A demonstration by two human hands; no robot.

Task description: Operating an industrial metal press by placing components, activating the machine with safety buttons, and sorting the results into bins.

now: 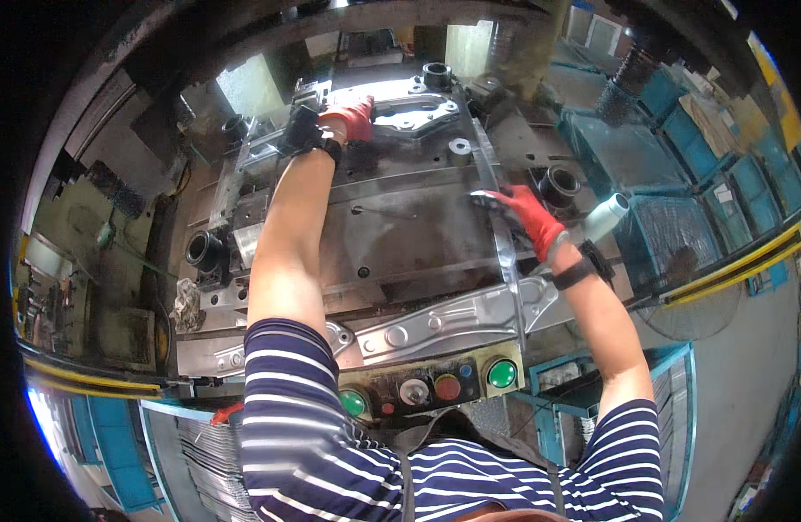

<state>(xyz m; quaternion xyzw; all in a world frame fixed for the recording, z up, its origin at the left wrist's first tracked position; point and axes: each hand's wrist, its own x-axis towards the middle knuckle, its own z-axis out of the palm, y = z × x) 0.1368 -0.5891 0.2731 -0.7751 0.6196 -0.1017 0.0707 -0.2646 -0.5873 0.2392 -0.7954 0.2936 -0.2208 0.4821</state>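
My left hand [352, 120], in a red glove, reaches to the far side of a dark steel die. Its fingers are curled at the near left edge of a shiny stamped metal part [431, 117] with cut-out openings; the fingertips are partly hidden. Over the die's right side is my right hand [529, 214], also red-gloved with pale fingertips. Its fingers stretch leftward, slightly blurred, above a long narrow metal strip [507, 252]. I see nothing clearly held in it. A long formed metal part [431, 326] lies across the near edge of the die [400, 226].
Dark round posts [206, 250] stand around the die, another post [559, 184] beside my right hand. A pale bottle [607, 217] is right of that wrist. Nearest me is a control panel [448, 388] with green buttons. Blue crates [674, 235] are at the right; racks hold stacked metal parts.
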